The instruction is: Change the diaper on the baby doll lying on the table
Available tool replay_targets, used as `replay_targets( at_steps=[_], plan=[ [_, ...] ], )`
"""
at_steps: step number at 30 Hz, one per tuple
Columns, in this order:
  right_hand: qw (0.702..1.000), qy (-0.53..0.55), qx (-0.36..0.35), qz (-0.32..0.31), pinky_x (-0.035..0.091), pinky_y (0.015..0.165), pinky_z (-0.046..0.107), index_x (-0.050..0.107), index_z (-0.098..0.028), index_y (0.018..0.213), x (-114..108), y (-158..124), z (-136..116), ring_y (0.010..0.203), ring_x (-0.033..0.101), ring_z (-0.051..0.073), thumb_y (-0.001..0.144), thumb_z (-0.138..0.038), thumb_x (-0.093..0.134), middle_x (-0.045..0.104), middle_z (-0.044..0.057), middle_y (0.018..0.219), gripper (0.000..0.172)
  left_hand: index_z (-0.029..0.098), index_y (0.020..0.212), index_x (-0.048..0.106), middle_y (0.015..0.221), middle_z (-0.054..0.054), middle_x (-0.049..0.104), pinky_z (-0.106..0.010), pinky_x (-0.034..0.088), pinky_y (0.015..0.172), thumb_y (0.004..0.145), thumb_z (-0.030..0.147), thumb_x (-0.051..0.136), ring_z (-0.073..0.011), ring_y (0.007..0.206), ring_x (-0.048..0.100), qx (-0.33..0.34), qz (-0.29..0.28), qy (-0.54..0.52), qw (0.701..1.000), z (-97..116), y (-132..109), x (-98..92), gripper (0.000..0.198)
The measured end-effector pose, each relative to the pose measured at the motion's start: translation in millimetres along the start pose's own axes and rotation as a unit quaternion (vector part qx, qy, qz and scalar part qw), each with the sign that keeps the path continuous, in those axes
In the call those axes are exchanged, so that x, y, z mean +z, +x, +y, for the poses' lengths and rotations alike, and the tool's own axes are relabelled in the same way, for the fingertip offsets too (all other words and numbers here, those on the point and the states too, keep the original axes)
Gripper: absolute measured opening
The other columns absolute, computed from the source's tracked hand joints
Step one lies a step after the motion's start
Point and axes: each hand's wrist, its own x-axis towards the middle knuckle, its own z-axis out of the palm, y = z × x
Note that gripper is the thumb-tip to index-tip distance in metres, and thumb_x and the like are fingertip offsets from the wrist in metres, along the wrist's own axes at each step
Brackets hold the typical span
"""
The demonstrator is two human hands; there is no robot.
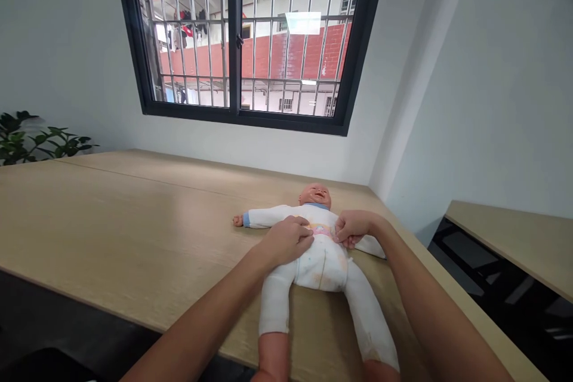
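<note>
A baby doll (314,195) lies on its back on the wooden table, head toward the wall and legs toward me. It wears a white top with blue trim and white leg coverings. Around its hips is a white diaper (323,265) with a pink and yellow front band at the waist. My left hand (290,240) is closed at the band's left side, fingers bent over the doll's belly and thumb below. On the other side, my right hand (353,227) pinches the diaper's waist edge. The exact grip under the fingers is partly hidden.
The light wooden table (134,221) stretches away to the left. A barred window (237,42) is in the wall ahead. A green plant (40,140) stands at the far left. To the right is another wooden surface (505,227) with glossy black panels below.
</note>
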Motion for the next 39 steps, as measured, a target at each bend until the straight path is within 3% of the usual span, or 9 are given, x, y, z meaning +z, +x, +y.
replay_targets(
  at_steps=[2, 8, 13, 16, 19, 22, 27, 31, 39],
  plan=[
    [1.000, 0.004, 0.008, 0.004, 0.051, 0.053, 0.018, 0.066, -0.012, 0.073, 1.5, 2.9, 1.9, 0.058, 0.066, 0.012, 0.059, -0.049, 0.084, 0.071, 0.006, 0.071, 0.043, 0.020, 0.081, 0.074, 0.110, -0.008, 0.066, -0.033, 0.041, 0.101, 0.094, 0.029, 0.046, -0.0236, 0.119, 0.053, 0.006, 0.001, 0.005, 1.000, -1.9, 0.0, 0.3, 0.032],
    [0.997, -0.013, 0.064, 0.034, 0.045, 0.044, 0.019, 0.066, -0.011, 0.070, 8.5, 17.5, 0.8, 0.052, 0.063, 0.013, 0.053, -0.043, 0.088, 0.069, 0.006, 0.064, 0.042, 0.018, 0.057, 0.059, 0.068, -0.007, 0.057, -0.032, 0.043, 0.095, 0.093, 0.027, 0.047, -0.0260, 0.120, 0.050, 0.006, -0.045, -0.005, 0.999, -7.4, 5.5, 1.7, 0.039],
    [0.998, 0.012, 0.036, 0.048, 0.045, 0.045, 0.021, 0.062, -0.012, 0.066, 14.8, 18.2, 7.9, 0.050, 0.061, 0.014, 0.054, -0.042, 0.087, 0.066, 0.006, 0.059, 0.041, 0.017, 0.071, 0.070, 0.098, -0.010, 0.061, -0.036, 0.043, 0.093, 0.093, 0.027, 0.049, -0.0249, 0.105, 0.054, -0.003, 0.011, 0.066, 0.998, -0.1, 4.1, 5.1, 0.032],
    [0.997, 0.059, -0.012, 0.051, 0.046, 0.048, 0.020, 0.057, -0.015, 0.069, 20.2, 11.1, 23.0, 0.053, 0.062, 0.012, 0.061, -0.053, 0.082, 0.065, 0.002, 0.060, 0.047, 0.017, 0.079, 0.072, 0.096, -0.009, 0.061, -0.037, 0.044, 0.089, 0.093, 0.024, 0.048, -0.0223, 0.096, 0.056, -0.001, 0.051, 0.078, 0.996, 4.5, 1.4, 6.7, 0.029],
    [0.989, 0.115, -0.067, 0.059, 0.044, 0.049, 0.017, 0.051, -0.016, 0.071, 26.6, 6.9, 39.3, 0.054, 0.059, 0.009, 0.068, -0.061, 0.075, 0.062, -0.001, 0.060, 0.052, 0.018, 0.083, 0.072, 0.088, -0.006, 0.063, -0.031, 0.046, 0.082, 0.091, 0.017, 0.047, -0.0176, 0.086, 0.058, -0.032, 0.092, -0.009, 0.995, -1.5, 1.5, 10.7, 0.026],
    [0.977, 0.174, -0.110, 0.047, 0.040, 0.048, 0.016, 0.050, -0.015, 0.071, 30.5, 7.7, 50.0, 0.052, 0.055, 0.007, 0.071, -0.062, 0.074, 0.061, -0.001, 0.060, 0.053, 0.019, 0.101, 0.071, 0.097, -0.005, 0.066, -0.029, 0.048, 0.080, 0.086, 0.017, 0.054, -0.0159, 0.087, 0.060, -0.094, 0.135, -0.115, 0.980, -18.0, 3.3, 16.7, 0.022],
    [0.965, 0.225, -0.135, 0.023, 0.040, 0.049, 0.017, 0.047, -0.016, 0.069, 30.7, 10.9, 54.2, 0.049, 0.051, 0.006, 0.072, -0.056, 0.077, 0.060, -0.001, 0.058, 0.051, 0.018, 0.108, 0.069, 0.108, -0.006, 0.066, -0.031, 0.049, 0.084, 0.079, 0.032, 0.066, -0.0191, 0.094, 0.060, -0.156, 0.097, -0.179, 0.967, -40.2, 4.4, 16.1, 0.033],
    [0.963, 0.232, -0.133, 0.017, 0.039, 0.048, 0.018, 0.045, -0.016, 0.069, 30.0, 10.2, 53.4, 0.048, 0.050, 0.006, 0.072, -0.056, 0.077, 0.060, -0.001, 0.057, 0.051, 0.017, 0.100, 0.071, 0.098, -0.004, 0.067, -0.029, 0.048, 0.077, 0.077, 0.035, 0.067, -0.0180, 0.086, 0.060, -0.161, 0.065, -0.205, 0.963, -41.3, 6.5, 9.6, 0.030],
    [0.965, 0.226, -0.130, 0.027, 0.038, 0.048, 0.019, 0.047, -0.016, 0.068, 31.8, 5.6, 48.2, 0.049, 0.049, 0.007, 0.069, -0.058, 0.079, 0.058, -0.002, 0.057, 0.052, 0.016, 0.095, 0.070, 0.099, -0.005, 0.068, -0.028, 0.047, 0.078, 0.073, 0.036, 0.072, -0.0178, 0.086, 0.060, -0.182, 0.089, -0.201, 0.958, -44.3, 9.9, 18.0, 0.030]
  ],
)
